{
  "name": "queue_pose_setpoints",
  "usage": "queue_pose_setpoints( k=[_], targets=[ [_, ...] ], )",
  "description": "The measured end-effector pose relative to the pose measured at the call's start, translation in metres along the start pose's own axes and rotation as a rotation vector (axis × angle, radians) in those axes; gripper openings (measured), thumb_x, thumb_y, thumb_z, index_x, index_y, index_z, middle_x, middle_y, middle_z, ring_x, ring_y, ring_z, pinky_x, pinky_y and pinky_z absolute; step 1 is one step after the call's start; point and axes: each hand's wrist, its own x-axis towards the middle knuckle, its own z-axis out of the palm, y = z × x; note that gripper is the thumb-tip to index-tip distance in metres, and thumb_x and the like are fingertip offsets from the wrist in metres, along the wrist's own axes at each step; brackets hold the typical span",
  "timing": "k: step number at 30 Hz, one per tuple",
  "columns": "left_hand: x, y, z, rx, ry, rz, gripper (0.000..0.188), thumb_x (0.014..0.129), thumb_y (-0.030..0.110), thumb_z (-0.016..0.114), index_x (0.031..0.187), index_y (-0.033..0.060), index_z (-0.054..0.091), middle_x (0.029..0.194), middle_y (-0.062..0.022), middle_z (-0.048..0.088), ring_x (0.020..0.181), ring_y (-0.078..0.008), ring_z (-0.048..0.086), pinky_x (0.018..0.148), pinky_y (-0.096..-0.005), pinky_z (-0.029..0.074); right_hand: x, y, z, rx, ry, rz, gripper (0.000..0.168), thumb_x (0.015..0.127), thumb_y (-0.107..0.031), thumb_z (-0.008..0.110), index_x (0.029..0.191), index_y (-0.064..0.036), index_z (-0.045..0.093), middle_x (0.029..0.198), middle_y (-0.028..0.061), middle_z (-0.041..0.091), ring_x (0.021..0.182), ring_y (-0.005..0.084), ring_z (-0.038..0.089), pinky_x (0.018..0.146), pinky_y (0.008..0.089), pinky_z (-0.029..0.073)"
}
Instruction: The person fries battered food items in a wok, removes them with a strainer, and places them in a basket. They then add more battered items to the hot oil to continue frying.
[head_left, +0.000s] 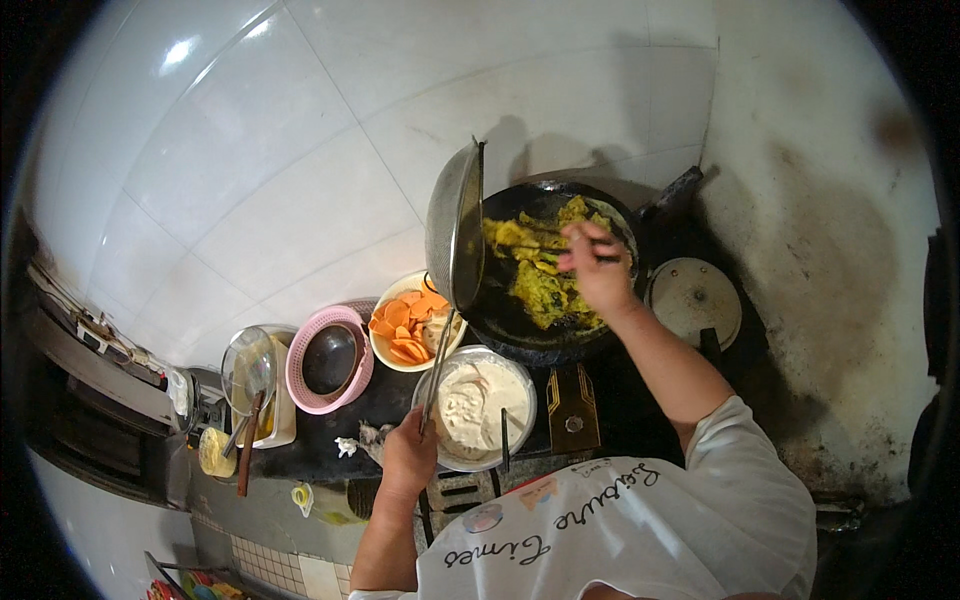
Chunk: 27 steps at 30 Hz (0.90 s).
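My left hand (409, 454) grips the wire handle of a large mesh strainer (454, 221). Its bowl is tipped on edge beside the left rim of a black wok (501, 330). Over the wok is my right hand (600, 270), blurred, its fingers closed around what look like thin dark chopsticks. Yellow-green battered pieces (544, 292) lie in the wok, partly hidden by this hand. Below the strainer stands a bowl of pale batter (469, 405), with a dark stick (505, 441) leaning over its near rim.
Orange slices (405, 322) fill a cream basket (390, 358) left of the wok. Farther left are a pink basket (298, 386), a skimmer (250, 367) and a white container (289, 424). A round lid (694, 300) sits right of the wok; the tiled wall (360, 172) rises behind.
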Motion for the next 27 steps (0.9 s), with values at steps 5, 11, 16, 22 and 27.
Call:
queue_pose_setpoints(
  k=[5,11,16,22,27],
  targets=[
    [0.001,0.002,-0.004,0.027,0.035,-0.002,0.031,0.087,0.013,0.052,0.115,-0.0021,0.056,0.090,-0.0256,0.063,0.089,-0.0358,0.064,0.074,-0.0363,0.049,-0.023,0.006,0.005,-0.021,-0.185,-0.006,0.021,0.095,-0.020,0.051,0.102,-0.002,0.059,0.092,0.0055,0.062,0.068,0.0143,0.064,0.059,0.0275,0.054],
    [-0.003,-0.008,-0.003,-0.030,0.055,-0.044,0.031,0.088,0.012,0.053,0.115,-0.0033,0.056,0.093,-0.0245,0.064,0.091,-0.0320,0.065,0.075,-0.0340,0.049,-0.007,-0.027,-0.038,-0.170,-0.121,0.070,0.030,0.096,-0.026,0.049,0.108,0.000,0.057,0.093,0.0107,0.060,0.071,0.0151,0.063,0.062,0.0293,0.054],
    [-0.003,0.005,-0.005,-0.039,0.035,-0.072,0.032,0.089,0.012,0.053,0.116,-0.0045,0.055,0.096,-0.0231,0.065,0.092,-0.0270,0.065,0.077,-0.0321,0.048,-0.014,0.006,-0.032,-0.243,-0.139,0.138,0.026,0.096,-0.026,0.051,0.109,-0.005,0.059,0.088,0.0071,0.062,0.077,0.0142,0.062,0.064,0.0308,0.053],
    [-0.004,-0.005,-0.006,-0.010,0.041,-0.026,0.031,0.089,0.013,0.053,0.115,-0.0041,0.056,0.094,-0.0243,0.064,0.091,-0.0311,0.065,0.076,-0.0332,0.049,-0.008,-0.007,-0.044,-0.136,-0.239,0.195,0.027,0.096,-0.026,0.050,0.107,-0.003,0.060,0.089,0.0098,0.063,0.072,0.0149,0.063,0.062,0.0325,0.054],
    [-0.009,-0.009,-0.003,-0.045,0.054,-0.031,0.031,0.088,0.013,0.053,0.114,-0.0039,0.056,0.093,-0.0245,0.064,0.090,-0.0320,0.065,0.075,-0.0335,0.049,0.005,-0.032,-0.067,-0.286,-0.189,0.144,0.028,0.097,-0.027,0.046,0.116,-0.009,0.056,0.094,0.0083,0.061,0.072,0.0158,0.062,0.056,0.0335,0.052]
  ],
)
